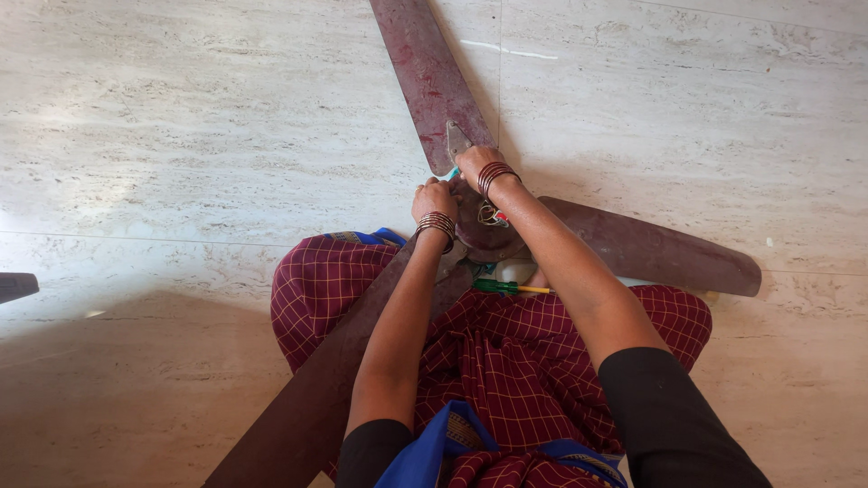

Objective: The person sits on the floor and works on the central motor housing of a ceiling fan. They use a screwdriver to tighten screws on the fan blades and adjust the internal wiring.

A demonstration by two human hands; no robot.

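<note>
A dark brown ceiling fan lies on the floor in front of my crossed legs, its round motor hub between my wrists. One blade points away from me, one blade runs right, one blade comes back past my left knee. My left hand rests on the hub's left edge, fingers curled. My right hand is closed at the far blade's metal bracket, where a bit of a light blue tool shows. Loose wires stick out of the hub. A green-handled screwdriver lies on my lap.
Pale marble floor tiles spread all around. A dark object's edge pokes in at the left border. My red checked skirt and a blue cloth cover my legs.
</note>
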